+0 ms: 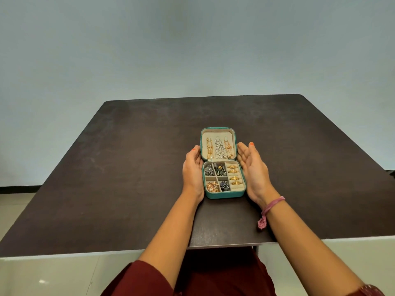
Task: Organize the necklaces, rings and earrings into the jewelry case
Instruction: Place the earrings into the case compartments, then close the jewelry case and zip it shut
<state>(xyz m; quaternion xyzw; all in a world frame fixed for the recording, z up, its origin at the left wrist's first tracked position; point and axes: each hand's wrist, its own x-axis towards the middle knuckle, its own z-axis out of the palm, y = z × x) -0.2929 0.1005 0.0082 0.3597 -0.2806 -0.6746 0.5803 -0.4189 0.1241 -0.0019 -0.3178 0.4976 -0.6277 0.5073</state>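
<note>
The green jewelry case point(223, 195) sits open on the dark surface point(132, 167). Left hand point(192, 169) & right hand point(254, 167) rest flat beside it, fingers loose, holding nothing. Necklaces point(219, 148) hang in the lid; rings point(233, 175) & earrings point(214, 169) fill the slots.

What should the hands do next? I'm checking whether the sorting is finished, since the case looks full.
Probably fold the lid down over the tray and close the jewelry case. Necklaces hang in the lid, gold rings sit in the right-hand slots, earrings fill the four compartments, and no loose jewelry shows on the table. The left hand and right hand flank the case, open.
</note>
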